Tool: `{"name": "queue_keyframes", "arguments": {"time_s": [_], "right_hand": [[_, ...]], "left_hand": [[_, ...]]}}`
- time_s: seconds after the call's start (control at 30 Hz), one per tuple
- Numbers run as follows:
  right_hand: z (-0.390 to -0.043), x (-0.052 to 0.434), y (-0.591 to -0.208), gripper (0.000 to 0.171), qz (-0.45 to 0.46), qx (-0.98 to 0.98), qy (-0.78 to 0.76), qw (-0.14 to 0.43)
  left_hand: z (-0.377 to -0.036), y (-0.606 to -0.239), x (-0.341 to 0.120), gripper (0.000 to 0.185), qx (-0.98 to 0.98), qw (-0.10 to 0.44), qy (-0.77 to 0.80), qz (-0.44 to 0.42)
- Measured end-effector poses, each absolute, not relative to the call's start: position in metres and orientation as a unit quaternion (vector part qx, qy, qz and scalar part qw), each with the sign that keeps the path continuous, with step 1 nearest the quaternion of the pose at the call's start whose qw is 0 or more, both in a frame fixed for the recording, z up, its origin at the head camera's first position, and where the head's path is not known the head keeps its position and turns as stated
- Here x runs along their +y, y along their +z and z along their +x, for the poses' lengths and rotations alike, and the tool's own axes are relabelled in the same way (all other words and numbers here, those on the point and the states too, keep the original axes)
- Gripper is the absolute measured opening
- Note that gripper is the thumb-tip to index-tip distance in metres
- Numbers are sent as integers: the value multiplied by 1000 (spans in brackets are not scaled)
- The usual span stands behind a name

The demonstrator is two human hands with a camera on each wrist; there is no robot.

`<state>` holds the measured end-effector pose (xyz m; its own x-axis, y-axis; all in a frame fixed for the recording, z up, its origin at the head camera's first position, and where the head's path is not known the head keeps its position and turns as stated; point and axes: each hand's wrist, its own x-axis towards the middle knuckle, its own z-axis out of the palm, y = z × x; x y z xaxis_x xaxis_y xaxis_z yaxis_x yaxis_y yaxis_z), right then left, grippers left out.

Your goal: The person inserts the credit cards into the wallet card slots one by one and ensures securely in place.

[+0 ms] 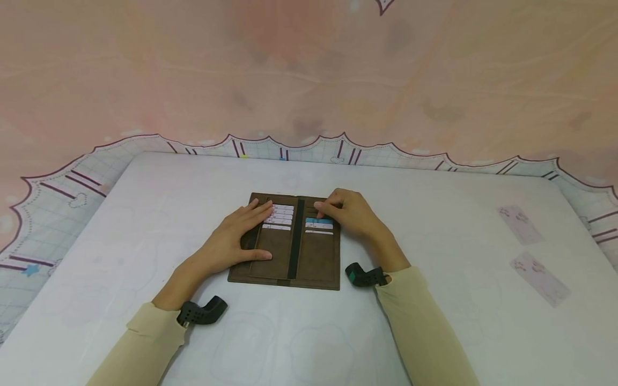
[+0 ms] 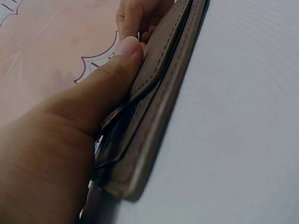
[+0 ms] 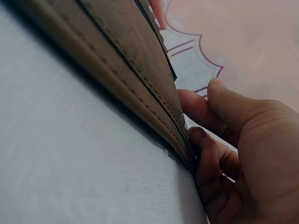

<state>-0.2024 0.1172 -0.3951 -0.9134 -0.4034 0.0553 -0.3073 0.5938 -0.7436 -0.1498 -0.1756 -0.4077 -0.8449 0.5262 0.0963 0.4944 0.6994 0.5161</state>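
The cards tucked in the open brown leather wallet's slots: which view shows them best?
The head view: the white cards and the blue-topped card sit fanned in the open brown leather wallet. The left wrist view shows only the wallet's edge and a sliver of card; the right wrist view shows stitched leather, with no card clearly visible.
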Motion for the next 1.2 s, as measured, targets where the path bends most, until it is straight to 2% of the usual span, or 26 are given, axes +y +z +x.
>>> {"name": "queue_keyframes", "arguments": {"time_s": [0.63,0.83,1.0,1.2], "right_hand": [[-203,118,-394,32,-195,895,-395,66],[-202,122,-385,27,-184,895,-400,69],[-197,144,-366,29,-185,888,-419,43],[-181,198,-346,31,-156,920,-360,10]], "left_hand": [[-149,-405,-175,94,918,28,277,281],[-147,-404,-177,94,917,27,279,284],[-146,-404,-177,94,917,29,282,281],[-146,-403,-176,94,916,28,284,282]]}}
